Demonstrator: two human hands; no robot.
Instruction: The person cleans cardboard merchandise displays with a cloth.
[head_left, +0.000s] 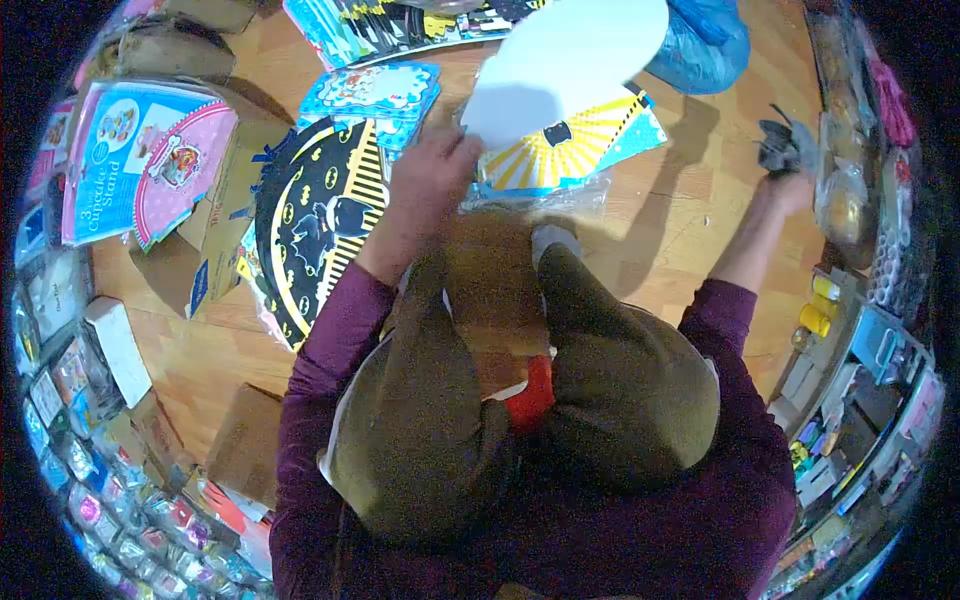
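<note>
The left hand pinches a white card by its lower corner, above the yellow striped packet. A firmer grip nearer the middle would steady it. Its long axis runs up and right. The right hand seems closed around a dark bundle.

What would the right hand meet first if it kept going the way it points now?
The right hand, gripping a dark bundle, points toward the shelf of clear packets at the floor's edge. Those packets would probably come first, though depth is hard to judge through this lens.
</note>
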